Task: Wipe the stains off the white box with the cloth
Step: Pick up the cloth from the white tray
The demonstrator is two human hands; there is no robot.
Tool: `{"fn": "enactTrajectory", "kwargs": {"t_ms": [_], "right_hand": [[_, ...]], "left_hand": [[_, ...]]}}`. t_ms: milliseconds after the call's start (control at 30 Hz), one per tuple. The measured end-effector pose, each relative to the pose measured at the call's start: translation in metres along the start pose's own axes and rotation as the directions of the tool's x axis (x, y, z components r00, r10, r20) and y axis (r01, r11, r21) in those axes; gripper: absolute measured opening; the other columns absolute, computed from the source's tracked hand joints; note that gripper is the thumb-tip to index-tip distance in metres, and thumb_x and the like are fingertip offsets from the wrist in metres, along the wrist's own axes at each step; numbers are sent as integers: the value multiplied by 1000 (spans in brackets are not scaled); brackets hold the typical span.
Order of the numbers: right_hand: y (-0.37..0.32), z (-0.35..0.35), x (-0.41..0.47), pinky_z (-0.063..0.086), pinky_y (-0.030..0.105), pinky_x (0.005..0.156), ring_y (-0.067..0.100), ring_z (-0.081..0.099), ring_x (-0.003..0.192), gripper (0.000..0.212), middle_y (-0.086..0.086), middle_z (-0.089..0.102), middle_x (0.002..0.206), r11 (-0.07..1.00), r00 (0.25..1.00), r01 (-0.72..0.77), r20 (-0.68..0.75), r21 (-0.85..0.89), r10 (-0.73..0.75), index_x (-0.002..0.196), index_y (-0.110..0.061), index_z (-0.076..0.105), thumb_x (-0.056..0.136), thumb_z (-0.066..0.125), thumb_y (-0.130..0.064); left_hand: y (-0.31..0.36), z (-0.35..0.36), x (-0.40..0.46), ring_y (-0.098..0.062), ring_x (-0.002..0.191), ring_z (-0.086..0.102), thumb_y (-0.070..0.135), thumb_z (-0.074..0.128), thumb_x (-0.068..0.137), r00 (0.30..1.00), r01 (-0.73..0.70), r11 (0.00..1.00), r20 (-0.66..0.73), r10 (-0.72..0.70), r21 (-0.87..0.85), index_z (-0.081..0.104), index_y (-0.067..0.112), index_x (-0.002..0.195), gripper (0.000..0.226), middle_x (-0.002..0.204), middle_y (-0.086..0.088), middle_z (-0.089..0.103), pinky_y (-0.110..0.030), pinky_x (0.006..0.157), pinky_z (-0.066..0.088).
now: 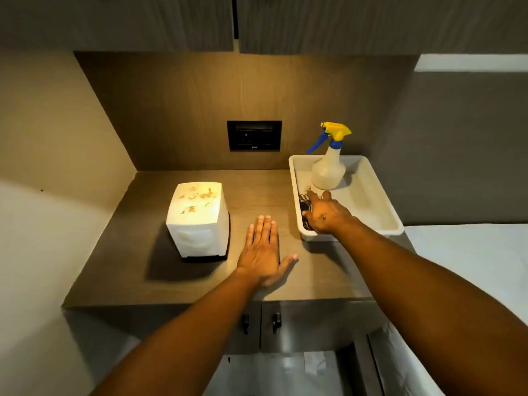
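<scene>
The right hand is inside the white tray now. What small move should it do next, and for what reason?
Probably close the right hand on the dark cloth lying at the left side of the white tray and lift it out. The fingers already rest on it, the orange stains on top of the white box are untouched, and the left hand lies flat and empty on the counter.

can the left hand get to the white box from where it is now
Probably yes. The left hand lies flat and empty on the counter, just right of the white box, with bare counter between them. The right hand is off in the tray, out of the way.
</scene>
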State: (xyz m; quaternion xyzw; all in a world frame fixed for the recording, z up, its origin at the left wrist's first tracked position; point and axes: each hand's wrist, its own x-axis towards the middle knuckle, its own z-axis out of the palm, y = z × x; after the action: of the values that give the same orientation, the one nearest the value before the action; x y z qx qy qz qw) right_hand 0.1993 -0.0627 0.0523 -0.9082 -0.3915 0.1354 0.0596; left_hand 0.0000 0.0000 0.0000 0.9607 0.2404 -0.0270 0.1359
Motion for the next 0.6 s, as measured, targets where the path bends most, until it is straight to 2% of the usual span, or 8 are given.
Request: {"fn": "enactTrajectory", "kwargs": {"t_ms": [133,233,333,467,533,600], "right_hand": [[-1,3,11,47,43,84,33,53,103,71,14,32,136,996,996,-5,91,-94,13,149,-30,9,91,48,-47],[0,8,17,46,44,86,34,51,106,73,14,30,137,997,994,-12,110,-74,20,147,-28,11,89,51,-46],[-2,11,22,47,46,90,34,50,108,72,13,30,136,999,994,-37,99,-20,38,145,-26,17,87,58,-38],[-6,15,22,48,46,89,34,49,108,57,13,32,132,997,995,-70,68,19,69,139,-22,26,91,55,-35],[-7,7,22,49,44,85,33,51,102,53,12,35,129,989,992,-112,70,97,105,138,-21,27,93,51,-34],[-7,-9,14,49,45,85,33,53,99,49,13,33,131,987,997,-76,0,141,77,137,-20,29,93,48,-30]], "left_hand": [[1,4,8,-28,158,-22,81,15,92,1000,25,1000,-11,-25,-13,-9,8,162,104,172,-14,-16,-52,129,-8],[3,6,12,-27,158,-20,83,13,91,999,47,999,-18,-47,-3,-7,9,162,104,173,-12,-14,-52,128,-8],[2,7,15,-26,158,-19,83,13,90,998,57,998,-16,-57,14,-6,11,163,104,173,-11,-13,-52,128,-8],[1,7,15,-25,158,-19,83,13,90,998,67,998,6,-67,20,-7,11,163,104,173,-11,-14,-52,128,-8],[3,3,17,-26,158,-20,84,13,89,997,64,998,35,-65,29,-8,11,162,106,173,-12,-15,-52,128,-8],[7,-11,11,-29,158,-20,85,15,88,997,66,996,26,-68,66,-9,8,162,110,172,-15,-16,-52,128,-7]]}}
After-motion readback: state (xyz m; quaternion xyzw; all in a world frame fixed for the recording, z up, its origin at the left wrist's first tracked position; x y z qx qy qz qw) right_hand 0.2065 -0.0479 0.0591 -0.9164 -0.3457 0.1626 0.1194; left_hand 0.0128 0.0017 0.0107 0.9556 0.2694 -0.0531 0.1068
